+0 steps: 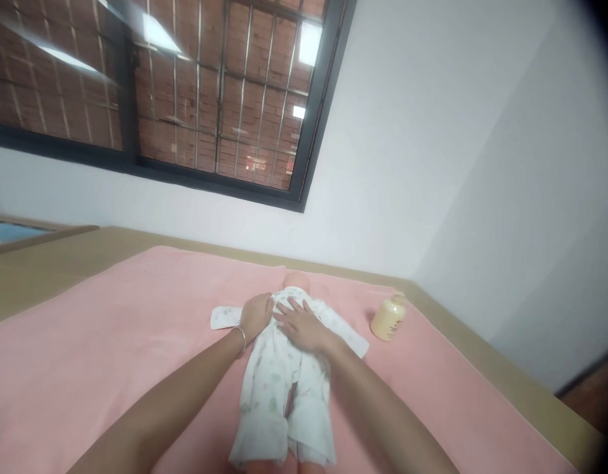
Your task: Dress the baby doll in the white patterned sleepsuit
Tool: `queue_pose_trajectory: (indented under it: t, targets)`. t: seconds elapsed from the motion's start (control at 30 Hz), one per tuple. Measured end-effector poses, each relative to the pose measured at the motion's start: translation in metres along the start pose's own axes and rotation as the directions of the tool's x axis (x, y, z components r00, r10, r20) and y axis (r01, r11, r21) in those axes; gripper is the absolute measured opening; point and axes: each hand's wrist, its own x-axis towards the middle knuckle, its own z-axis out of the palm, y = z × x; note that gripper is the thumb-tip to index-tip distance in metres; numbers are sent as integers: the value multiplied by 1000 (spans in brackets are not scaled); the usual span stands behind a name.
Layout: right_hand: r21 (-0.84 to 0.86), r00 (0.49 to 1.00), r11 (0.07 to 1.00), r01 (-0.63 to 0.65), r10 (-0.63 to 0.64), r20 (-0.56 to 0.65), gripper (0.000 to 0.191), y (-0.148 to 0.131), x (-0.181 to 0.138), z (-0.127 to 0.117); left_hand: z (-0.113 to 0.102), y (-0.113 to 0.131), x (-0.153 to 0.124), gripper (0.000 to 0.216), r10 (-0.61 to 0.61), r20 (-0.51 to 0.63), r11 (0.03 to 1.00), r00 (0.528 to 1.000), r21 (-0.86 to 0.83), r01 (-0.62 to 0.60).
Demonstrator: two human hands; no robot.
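At six o'clock, our doll [297, 284] already wears its patterned romper [269, 385]; whether fastening remains, we cannot tell. Our right hand [306, 327] spreads flat on its torso; our left hand's [256, 315] grip is unclear.

doll's legs [311, 468] cut off below, bottle lettering [395, 326] illegible

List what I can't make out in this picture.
- Head view: writing on the bottle, too small and blurred.
- Head view: lower ends of the doll's legs, cut off by the bottom edge.
- Head view: chest of the white outfit, partly covered by the left hand and right hand.
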Motion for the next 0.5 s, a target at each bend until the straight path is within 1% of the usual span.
queue_pose_trajectory:
  t: [0.03, 0.07, 0.13, 0.2, 0.27, 0.3, 0.33, 0.37, 0.43, 0.5]
  targets:
    - [-8, 1000, 1000, -12, 12, -6, 46, 5, 4, -3, 0, 0, 0, 41, 2, 1, 1000, 1000, 3, -2]
    - [-11, 998, 999, -52, 52, -28, 46, 13, 9, -4, 0, 0, 0, 41, 4, 4, 1000, 1000, 7, -4]
    - [18, 981, 984, -179, 180, -75, 49, 27, 17, -2, -1, 1, 0, 40, 3, 18, 1000, 1000, 15, -3]
    - [54, 935, 946, -319, 324, -144, 53, 32, 20, 7, -2, 2, 0, 40, -8, 30, 1000, 1000, 23, 7]
    - [63, 876, 905, -421, 424, -232, 58, 25, 14, 19, -3, 4, -1, 40, -13, 35, 1000, 999, 22, 12]
    - [53, 863, 900, -433, 431, -262, 59, 19, 10, 24, -3, 4, -1, 41, -16, 31, 1000, 999, 17, 16]
    - [34, 873, 911, -411, 404, -273, 61, 12, 5, 27, -3, 4, -2, 41, -18, 25, 1000, 1000, 9, 18]
    - [9, 900, 933, -359, 349, -262, 61, 5, 1, 28, -3, 5, -2, 41, -17, 21, 1000, 1000, 0, 17]
    - [-31, 961, 977, -212, 203, -189, 56, -1, -2, 23, -3, 4, -2, 41, -17, 14, 1000, 1000, -14, 18]
    - [-30, 987, 993, -114, 110, -116, 50, 4, 4, 14, -2, 4, -2, 41, -14, 14, 1000, 1000, -22, 14]
